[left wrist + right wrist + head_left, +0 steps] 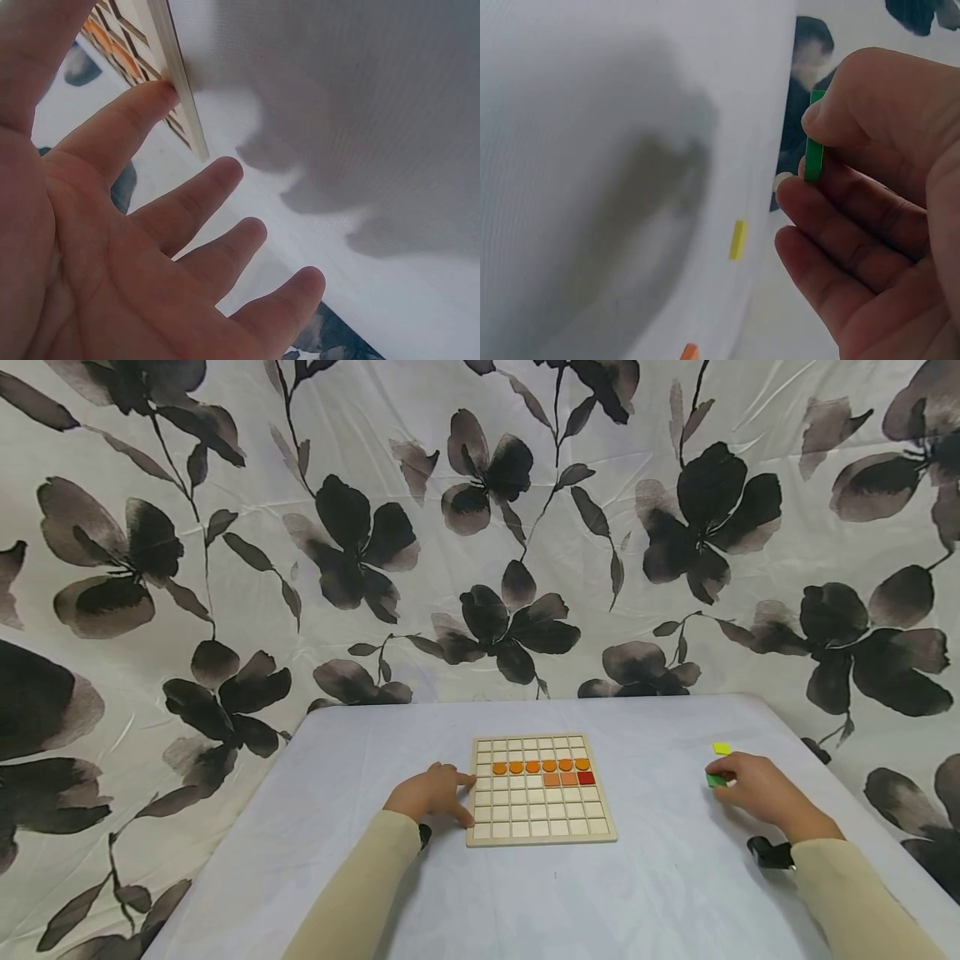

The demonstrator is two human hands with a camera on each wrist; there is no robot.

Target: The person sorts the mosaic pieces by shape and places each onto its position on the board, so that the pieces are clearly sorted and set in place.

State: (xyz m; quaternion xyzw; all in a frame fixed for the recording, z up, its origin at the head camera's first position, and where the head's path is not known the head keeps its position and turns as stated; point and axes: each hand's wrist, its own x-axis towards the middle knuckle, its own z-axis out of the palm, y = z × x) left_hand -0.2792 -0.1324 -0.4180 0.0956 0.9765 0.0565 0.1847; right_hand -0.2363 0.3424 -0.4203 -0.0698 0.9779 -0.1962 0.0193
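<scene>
A pale wooden grid board lies on the table. Across one row sit several round orange discs. Below their right end are two orange square tiles and a red square tile. My left hand is at the board's left side, fingers spread, index fingertip and thumb at its frame. In the left wrist view, the index fingertip rests on the frame while the other fingers stay off it. To the right of the board, my right hand pinches a green square tile between thumb and fingers, above the table.
A yellow square tile lies on the table just beyond my right hand. The white-covered table ends at a floral curtain behind. An orange piece shows at the bottom of the right wrist view.
</scene>
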